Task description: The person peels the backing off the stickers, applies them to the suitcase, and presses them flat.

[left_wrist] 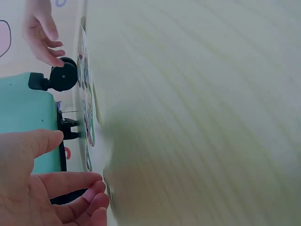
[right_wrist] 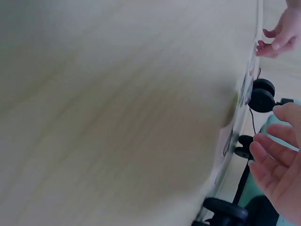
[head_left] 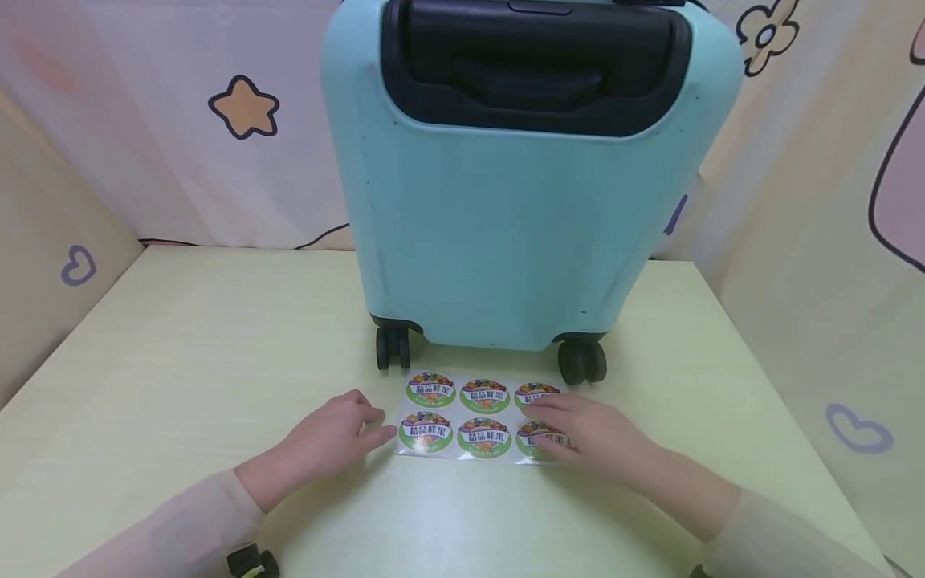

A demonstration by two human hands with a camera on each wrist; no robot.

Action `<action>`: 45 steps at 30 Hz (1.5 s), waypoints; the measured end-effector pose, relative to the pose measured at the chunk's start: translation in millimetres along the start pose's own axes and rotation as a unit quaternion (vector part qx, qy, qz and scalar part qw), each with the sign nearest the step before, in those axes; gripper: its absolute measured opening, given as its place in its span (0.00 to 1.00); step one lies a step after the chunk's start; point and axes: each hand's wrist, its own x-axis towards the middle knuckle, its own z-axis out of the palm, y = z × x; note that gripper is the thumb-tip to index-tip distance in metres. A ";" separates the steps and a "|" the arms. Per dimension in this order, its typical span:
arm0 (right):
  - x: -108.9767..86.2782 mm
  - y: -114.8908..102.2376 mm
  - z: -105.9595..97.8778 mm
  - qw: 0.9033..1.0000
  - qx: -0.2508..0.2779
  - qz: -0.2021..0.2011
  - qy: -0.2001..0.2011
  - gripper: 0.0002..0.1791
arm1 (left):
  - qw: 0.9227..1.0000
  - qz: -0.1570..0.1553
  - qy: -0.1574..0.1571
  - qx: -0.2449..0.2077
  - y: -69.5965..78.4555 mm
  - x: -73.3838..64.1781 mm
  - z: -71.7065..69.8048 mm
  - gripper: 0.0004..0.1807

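A flat sheet of round fruit-label stickers lies on the table in front of a suitcase. Each label is green-rimmed with colourful fruit and a white band of lettering. My left hand is at the sheet's left edge, thumb apart from the bent fingers, with nothing in its grasp. In the left wrist view, the left hand's fingertips are low by the tabletop; whether they touch the sheet is unclear. My right hand is over the sheet's right end, partly covering two labels. The right wrist view shows its fingers loosely bent and holding nothing.
The light-blue suitcase with a black recessed handle panel stands upright on black wheels, just behind the sheet. Patterned curtains surround the pale wooden table. A thin black cable runs along its back edge.
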 end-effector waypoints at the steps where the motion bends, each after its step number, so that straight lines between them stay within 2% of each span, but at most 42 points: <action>1: 1.5 -0.7 1.8 1.000 -0.001 -0.006 -0.001 0.18 | 1.000 -0.005 -0.004 -0.011 0.2 0.6 0.3 0.20; 6: 5.3 -2.6 8.7 1.000 -0.002 -0.025 -0.004 0.17 | 0.997 -0.024 -0.023 -0.072 0.8 4.1 3.0 0.17; 10: 5.8 -3.2 12.1 0.999 0.002 -0.027 -0.025 0.16 | 0.988 -0.030 -0.052 -0.145 2.0 5.0 3.8 0.16; 12: 6.1 -3.4 13.6 0.999 0.002 -0.028 -0.036 0.16 | 0.978 -0.033 -0.071 -0.191 3.6 4.5 2.7 0.19; 13: 6.3 -3.2 14.4 0.999 0.000 -0.029 -0.041 0.17 | 0.971 -0.039 -0.082 -0.222 4.7 4.3 2.0 0.21; 16: 6.9 -2.7 16.2 0.998 -0.006 -0.033 -0.048 0.17 | 0.941 -0.067 -0.102 -0.314 8.3 3.2 -0.4 0.26; 18: 7.2 -2.3 17.0 0.998 -0.009 -0.036 -0.049 0.17 | 0.923 -0.091 -0.104 -0.360 11.4 2.0 -1.7 0.27; 19: 7.3 -2.1 17.3 0.998 -0.011 -0.037 -0.049 0.17 | 0.918 -0.099 -0.099 -0.372 13.0 1.4 -1.9 0.27; 24: 8.3 -2.4 17.6 0.997 -0.015 -0.046 -0.055 0.16 | 0.915 -0.120 -0.065 -0.380 19.9 -4.1 -3.1 0.29; 25: 8.6 -2.7 17.4 0.997 -0.015 -0.048 -0.056 0.16 | 0.911 -0.117 -0.063 -0.391 20.3 -5.2 -3.4 0.30; 26: 8.9 -3.0 17.0 0.997 -0.015 -0.049 -0.056 0.16 | 0.903 -0.116 -0.064 -0.408 20.6 -6.2 -3.7 0.31; 28: 9.3 -3.6 16.4 0.997 -0.015 -0.051 -0.058 0.16 | 0.881 -0.118 -0.067 -0.453 21.1 -7.1 -4.0 0.33; 31: 9.2 -4.2 15.8 0.997 -0.015 -0.052 -0.063 0.16 | 0.836 -0.119 -0.074 -0.530 20.2 -6.0 -2.9 0.36; 32: 9.2 -4.3 15.6 0.996 -0.016 -0.053 -0.064 0.16 | 0.824 -0.124 -0.071 -0.548 20.0 -5.0 -2.0 0.37; 33: 9.2 -4.4 15.7 0.996 -0.017 -0.053 -0.065 0.16 | 0.815 -0.124 -0.071 -0.561 19.2 -4.0 -1.2 0.38; 34: 9.2 -4.5 15.6 0.996 -0.018 -0.053 -0.065 0.16 | 0.810 -0.120 -0.076 -0.569 17.7 -2.9 -0.4 0.38; 35: 9.2 -4.7 15.4 0.996 -0.017 -0.053 -0.066 0.16 | 0.808 -0.114 -0.083 -0.572 15.5 -1.5 1.0 0.37; 36: 9.3 -4.8 15.3 0.996 -0.016 -0.053 -0.066 0.16 | 0.810 -0.109 -0.088 -0.569 13.1 -0.2 2.3 0.35; 39: 9.4 -4.4 15.0 0.996 -0.012 -0.052 -0.066 0.16 | 0.821 -0.095 -0.114 -0.551 7.5 2.6 6.5 0.29; 41: 9.3 -4.1 14.8 0.996 -0.008 -0.052 -0.066 0.16 | 0.826 -0.095 -0.123 -0.542 6.0 3.7 9.3 0.23; 45: 10.6 -5.6 12.8 0.997 0.002 -0.039 -0.068 0.17 | 0.826 -0.098 -0.118 -0.542 9.0 3.8 10.7 0.19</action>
